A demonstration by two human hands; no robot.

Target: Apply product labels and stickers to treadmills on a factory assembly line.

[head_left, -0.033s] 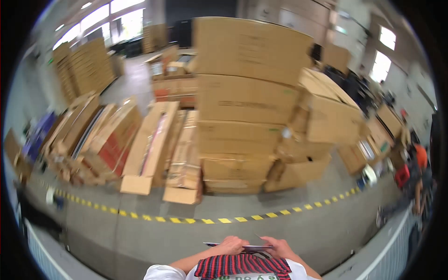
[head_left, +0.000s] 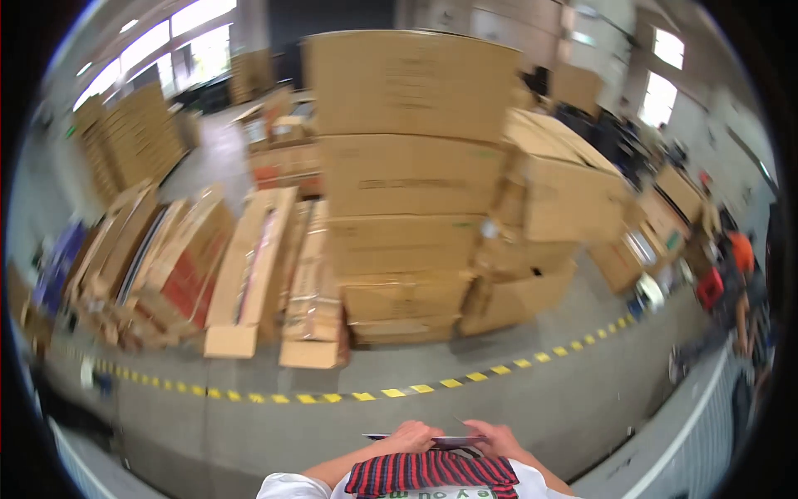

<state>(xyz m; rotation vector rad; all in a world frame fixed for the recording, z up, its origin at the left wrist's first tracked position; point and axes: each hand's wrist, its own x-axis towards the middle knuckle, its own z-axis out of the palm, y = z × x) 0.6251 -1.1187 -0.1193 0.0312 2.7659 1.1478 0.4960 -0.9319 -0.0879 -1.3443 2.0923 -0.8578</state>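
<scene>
Close in front of my body, my left hand (head_left: 415,435) grips a thin flat dark item (head_left: 453,442) with a pale edge. Seen nearly edge-on, its kind cannot be made out. My right hand (head_left: 495,440) is closed at the item's right end. A thin pointed sliver (head_left: 459,421) sticks up beside the right fingers; whether it belongs to the held item is unclear. Just below both hands lies a red and dark striped cloth (head_left: 428,476) across my white shirt.
Beyond yellow-black floor tape (head_left: 337,397) stands a tall stack of cardboard boxes (head_left: 407,175). Long narrow cartons (head_left: 249,266) lean to its left, some open. An opened box (head_left: 573,195) sits at its right. A person in orange (head_left: 740,258) is far right, near a metal barrier (head_left: 694,449).
The boxes and floor tape have shifted left in the picture as the view turns right. My hands and the flat item keep the same place and grip.
</scene>
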